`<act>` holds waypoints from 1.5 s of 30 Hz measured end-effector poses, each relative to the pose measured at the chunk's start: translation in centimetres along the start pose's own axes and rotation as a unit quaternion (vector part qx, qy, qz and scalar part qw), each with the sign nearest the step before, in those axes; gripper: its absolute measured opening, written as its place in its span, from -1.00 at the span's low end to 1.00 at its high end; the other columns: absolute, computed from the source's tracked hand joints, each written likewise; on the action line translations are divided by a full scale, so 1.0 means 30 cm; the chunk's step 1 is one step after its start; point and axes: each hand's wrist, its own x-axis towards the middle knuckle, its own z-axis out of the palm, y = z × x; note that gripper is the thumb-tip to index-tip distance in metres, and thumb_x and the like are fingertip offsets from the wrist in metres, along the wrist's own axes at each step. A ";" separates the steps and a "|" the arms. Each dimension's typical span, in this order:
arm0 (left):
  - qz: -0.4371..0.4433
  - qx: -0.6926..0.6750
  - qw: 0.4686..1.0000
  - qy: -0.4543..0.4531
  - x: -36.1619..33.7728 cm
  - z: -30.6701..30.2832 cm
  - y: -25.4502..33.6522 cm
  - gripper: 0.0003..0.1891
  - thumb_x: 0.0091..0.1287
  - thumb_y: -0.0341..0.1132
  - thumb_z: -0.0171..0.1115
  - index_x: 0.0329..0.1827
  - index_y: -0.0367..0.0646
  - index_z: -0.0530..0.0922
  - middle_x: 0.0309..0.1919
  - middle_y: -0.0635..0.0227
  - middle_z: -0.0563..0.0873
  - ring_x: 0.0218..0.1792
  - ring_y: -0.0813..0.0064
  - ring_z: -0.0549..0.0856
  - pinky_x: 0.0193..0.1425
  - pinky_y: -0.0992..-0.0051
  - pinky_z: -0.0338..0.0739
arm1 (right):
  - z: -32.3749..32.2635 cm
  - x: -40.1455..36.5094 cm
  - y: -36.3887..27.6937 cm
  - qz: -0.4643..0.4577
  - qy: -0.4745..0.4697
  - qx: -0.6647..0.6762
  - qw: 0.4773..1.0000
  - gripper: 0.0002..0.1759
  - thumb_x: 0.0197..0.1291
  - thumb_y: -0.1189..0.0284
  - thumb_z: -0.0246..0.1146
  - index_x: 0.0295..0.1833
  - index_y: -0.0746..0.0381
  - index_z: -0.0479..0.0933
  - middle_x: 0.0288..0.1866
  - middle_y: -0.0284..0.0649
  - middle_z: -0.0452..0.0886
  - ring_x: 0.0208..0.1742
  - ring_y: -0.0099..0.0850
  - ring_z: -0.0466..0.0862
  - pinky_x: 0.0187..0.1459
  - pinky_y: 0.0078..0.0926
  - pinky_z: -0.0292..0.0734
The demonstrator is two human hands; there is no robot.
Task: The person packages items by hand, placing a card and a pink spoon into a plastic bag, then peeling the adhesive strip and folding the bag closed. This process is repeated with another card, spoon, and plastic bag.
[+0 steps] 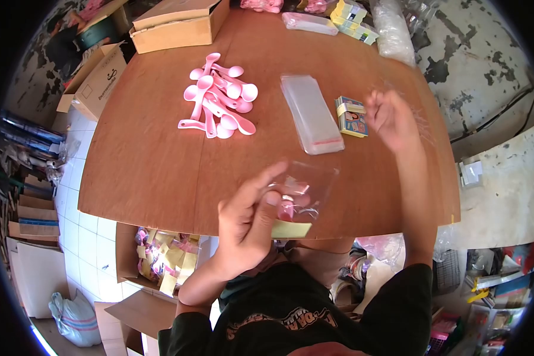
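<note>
About a dozen pink plastic spoons (218, 98) were counted mid-tabletop, overlapped. Noted singly: stack of clear cellophane sleeves (310, 113), banded bundle of printed cards (351, 117), filled clear plastic packet (307, 188) at the near edge, brown cardboard box (178, 25) at the far edge.

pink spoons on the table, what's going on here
A person is at a wooden table. The left hand pinches a clear bag holding a pink spoon, with a yellow card at its bottom. The right hand hovers, blurred, beside a banded pack of cards. A pile of pink spoons and a stack of empty bags lie further back.
</note>
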 end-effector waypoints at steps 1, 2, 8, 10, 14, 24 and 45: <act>0.004 -0.057 0.997 0.053 -0.002 0.008 -0.011 -0.65 0.46 -0.48 -0.05 0.26 -0.36 0.39 -0.23 0.18 0.74 -0.23 0.50 0.73 -0.06 0.59 0.55 | -0.088 0.090 -0.018 -0.034 0.094 -0.105 0.989 -0.85 0.13 0.35 0.13 -0.34 0.20 0.52 -0.40 -0.38 0.56 -0.44 -0.56 0.51 -0.35 -0.54 0.43; -0.006 -0.054 0.998 0.020 -0.003 -0.007 -0.007 -0.62 0.49 -0.47 -0.13 0.34 -0.36 0.27 -0.14 0.14 0.69 -0.05 0.32 0.70 0.02 0.46 0.57 | -0.175 0.174 -0.033 -0.067 0.187 -0.207 0.958 -0.83 0.13 0.34 0.14 -0.35 0.20 0.54 -0.42 -0.39 0.58 -0.46 -0.56 0.53 -0.38 -0.51 0.46; -0.008 -0.015 1.000 0.015 0.009 -0.003 0.003 -0.63 0.46 -0.48 -0.06 0.31 -0.36 0.33 -0.16 0.15 0.74 -0.21 0.58 0.69 -0.07 0.61 0.53 | -0.377 0.360 -0.044 -0.241 0.367 -0.698 0.565 -0.82 0.10 0.33 0.19 -0.30 0.18 0.61 -0.37 -0.16 0.69 -0.38 -0.20 0.70 -0.27 -0.24 0.59; 0.000 -0.011 1.000 0.018 0.016 0.002 0.001 -0.63 0.46 -0.48 -0.07 0.31 -0.36 0.33 -0.16 0.16 0.74 -0.23 0.60 0.68 -0.08 0.62 0.53 | -0.453 0.436 0.003 -0.211 0.219 -0.775 0.553 -0.83 0.09 0.34 0.18 -0.24 0.08 0.64 -0.30 -0.08 0.68 -0.24 -0.08 0.68 -0.19 -0.16 0.58; -0.003 -0.003 0.999 0.034 0.028 0.002 0.010 -0.63 0.47 -0.45 -0.08 0.30 -0.35 0.33 -0.16 0.15 0.74 -0.27 0.62 0.66 -0.10 0.62 0.53 | -0.466 0.475 0.054 -0.133 0.142 -0.837 0.512 -0.83 0.04 0.43 0.20 -0.23 0.09 0.64 -0.37 -0.15 0.69 -0.30 -0.13 0.69 -0.23 -0.19 0.58; 0.002 -0.083 0.993 0.087 0.045 0.005 -0.018 -0.82 0.48 -0.43 -0.06 0.02 -0.30 0.44 -0.11 0.15 0.71 -0.29 0.68 0.56 -0.08 0.60 0.51 | -0.269 0.268 -0.113 -0.270 0.304 -0.668 0.624 -0.74 -0.01 0.43 0.22 -0.14 0.13 0.64 -0.31 -0.19 0.70 -0.25 -0.29 0.70 -0.24 -0.34 0.56; 0.036 -0.006 0.999 -0.029 0.108 -0.002 -0.030 -0.47 0.16 -0.59 0.31 0.22 -0.27 0.35 -0.03 0.17 0.64 0.05 0.47 0.61 0.13 0.43 0.51 | 0.438 -0.280 0.123 -0.284 -0.120 -0.210 0.928 -0.87 0.22 0.52 0.26 -0.15 0.35 0.58 -0.22 -0.24 0.60 -0.17 -0.53 0.61 -0.12 -0.59 0.49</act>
